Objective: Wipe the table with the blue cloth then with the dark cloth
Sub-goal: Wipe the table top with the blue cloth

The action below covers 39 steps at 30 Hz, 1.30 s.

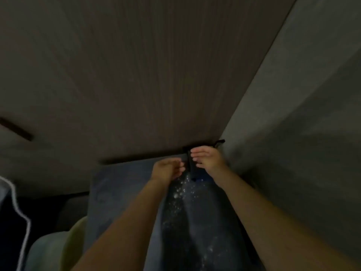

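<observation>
— While the light stays this dim, what do you see?

— I've got both hands up at the near right corner of the wood-grain bench [136, 75]. The left hand [167, 170] has its fingers curled shut on the top edge of the blue cloth [125, 184], which hangs down from the near edge. The right hand [208, 158] has its fingers pinched around the dark cloth [192, 167], a narrow black piece right between the two hands.

— Anything else?

— Pale specks scattered down a darker fabric [197, 222] under my forearms. I can't tell what it is.
</observation>
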Each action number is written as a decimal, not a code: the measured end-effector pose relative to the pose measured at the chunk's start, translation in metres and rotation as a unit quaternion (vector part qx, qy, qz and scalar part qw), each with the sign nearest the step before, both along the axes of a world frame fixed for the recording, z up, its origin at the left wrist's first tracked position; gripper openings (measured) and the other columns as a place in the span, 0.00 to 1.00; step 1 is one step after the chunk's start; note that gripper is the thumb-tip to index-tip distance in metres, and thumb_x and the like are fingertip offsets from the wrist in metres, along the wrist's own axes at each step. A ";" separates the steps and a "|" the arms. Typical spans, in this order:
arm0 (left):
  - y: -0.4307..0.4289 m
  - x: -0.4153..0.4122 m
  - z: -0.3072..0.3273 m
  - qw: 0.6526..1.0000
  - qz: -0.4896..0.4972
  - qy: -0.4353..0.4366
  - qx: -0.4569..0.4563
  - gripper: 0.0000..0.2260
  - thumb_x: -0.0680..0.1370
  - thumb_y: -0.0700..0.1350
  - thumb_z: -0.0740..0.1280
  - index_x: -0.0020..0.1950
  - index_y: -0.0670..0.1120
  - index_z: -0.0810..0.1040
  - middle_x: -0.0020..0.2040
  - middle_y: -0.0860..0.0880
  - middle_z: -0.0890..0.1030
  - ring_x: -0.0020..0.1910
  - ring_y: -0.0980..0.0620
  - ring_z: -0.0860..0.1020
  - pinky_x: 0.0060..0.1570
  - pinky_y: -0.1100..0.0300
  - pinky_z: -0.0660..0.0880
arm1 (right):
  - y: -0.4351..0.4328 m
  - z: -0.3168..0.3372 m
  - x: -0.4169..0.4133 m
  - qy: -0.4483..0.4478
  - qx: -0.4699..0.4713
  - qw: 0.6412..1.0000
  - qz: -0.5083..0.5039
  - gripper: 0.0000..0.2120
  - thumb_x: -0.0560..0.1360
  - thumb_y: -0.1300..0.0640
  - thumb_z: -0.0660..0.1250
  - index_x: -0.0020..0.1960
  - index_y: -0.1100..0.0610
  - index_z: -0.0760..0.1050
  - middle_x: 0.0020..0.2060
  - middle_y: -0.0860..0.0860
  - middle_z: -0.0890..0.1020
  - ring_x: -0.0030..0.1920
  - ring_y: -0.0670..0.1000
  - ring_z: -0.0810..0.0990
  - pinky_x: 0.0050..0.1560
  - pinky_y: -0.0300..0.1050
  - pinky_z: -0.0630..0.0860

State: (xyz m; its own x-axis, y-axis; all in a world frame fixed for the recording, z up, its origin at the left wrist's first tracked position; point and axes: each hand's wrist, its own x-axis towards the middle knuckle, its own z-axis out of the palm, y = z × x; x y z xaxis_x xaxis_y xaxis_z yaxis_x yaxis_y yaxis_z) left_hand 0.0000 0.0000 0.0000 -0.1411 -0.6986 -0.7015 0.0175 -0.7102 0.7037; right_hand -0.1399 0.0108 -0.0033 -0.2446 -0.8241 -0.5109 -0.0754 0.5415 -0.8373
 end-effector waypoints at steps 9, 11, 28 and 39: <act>0.004 -0.034 -0.063 0.984 -0.055 -0.154 -0.073 0.05 0.77 0.36 0.67 0.51 0.36 0.78 0.46 0.38 0.81 0.48 0.42 0.79 0.58 0.45 0.76 | 0.045 -0.064 -0.016 0.303 -0.119 0.941 0.094 0.19 0.73 0.72 0.61 0.61 0.61 0.75 0.60 0.57 0.77 0.63 0.55 0.73 0.66 0.43 0.66; 0.004 -0.039 -0.066 0.981 -0.065 -0.162 -0.081 0.03 0.75 0.38 0.69 0.45 0.39 0.76 0.43 0.39 0.80 0.45 0.43 0.80 0.55 0.44 0.77 | 0.048 -0.067 -0.015 0.317 -0.132 0.931 0.125 0.21 0.73 0.72 0.62 0.65 0.63 0.74 0.64 0.58 0.75 0.67 0.56 0.71 0.70 0.46 0.64; 0.001 -0.069 -0.039 0.998 0.047 0.041 -0.030 0.08 0.79 0.37 0.58 0.47 0.39 0.76 0.47 0.39 0.79 0.47 0.44 0.78 0.47 0.55 0.75 | 0.032 -0.055 -0.021 0.338 -0.135 0.929 0.066 0.22 0.78 0.64 0.58 0.72 0.56 0.65 0.70 0.55 0.70 0.72 0.52 0.65 0.73 0.49 0.60; 0.034 -0.079 -0.081 0.630 -0.537 -0.447 -0.338 0.41 0.78 0.65 0.51 0.76 0.44 0.31 0.76 0.46 0.30 0.75 0.50 0.31 0.75 0.54 0.35 | 0.005 -0.024 -0.042 0.359 -0.161 0.919 0.014 0.20 0.79 0.66 0.57 0.70 0.55 0.69 0.67 0.53 0.74 0.67 0.50 0.71 0.65 0.40 0.67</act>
